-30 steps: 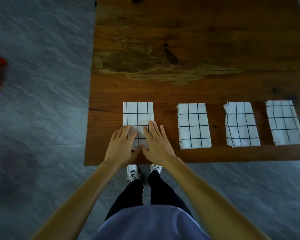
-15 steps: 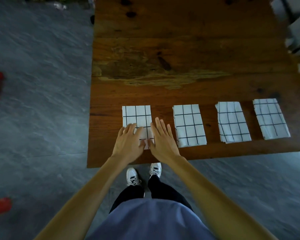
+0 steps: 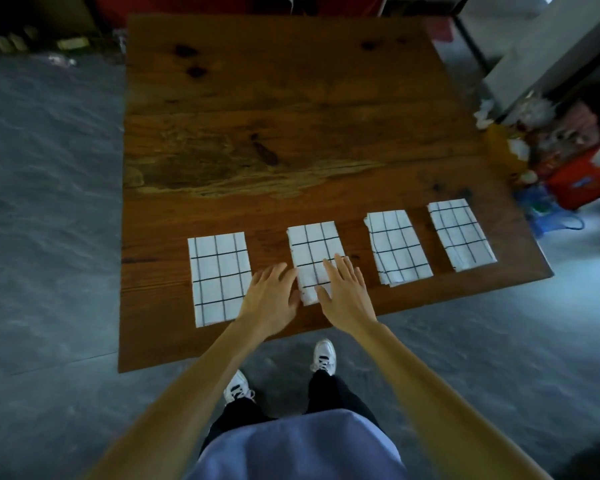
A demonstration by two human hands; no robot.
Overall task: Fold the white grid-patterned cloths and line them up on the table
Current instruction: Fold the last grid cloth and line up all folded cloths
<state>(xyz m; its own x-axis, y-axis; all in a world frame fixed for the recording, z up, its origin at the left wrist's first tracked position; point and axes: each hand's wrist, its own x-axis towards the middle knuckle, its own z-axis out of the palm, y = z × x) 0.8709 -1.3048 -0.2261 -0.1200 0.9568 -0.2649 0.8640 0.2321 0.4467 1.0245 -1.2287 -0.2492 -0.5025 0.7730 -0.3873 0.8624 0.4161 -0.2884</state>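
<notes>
Several folded white grid-patterned cloths lie in a row along the near edge of the wooden table [image 3: 291, 133]. The leftmost cloth [image 3: 219, 275] lies uncovered. My left hand [image 3: 271, 296] is flat with straight fingers at the left edge of the second cloth [image 3: 314, 251], over the gap between the two. My right hand [image 3: 343, 289] lies flat on the near right part of that second cloth, fingers spread. A third cloth [image 3: 397, 249] and a fourth cloth [image 3: 461, 233] lie further right, untouched.
Grey floor surrounds the table on the left and near sides. A clutter of bags and an orange-red box [image 3: 582, 174] sits off the table's right edge. Dark items line the floor beyond the far left corner. My feet stand just under the near edge.
Both hands left the leftmost cloth and moved right to the second cloth. The view has shifted, showing more of the table's far side and the clutter on the right.
</notes>
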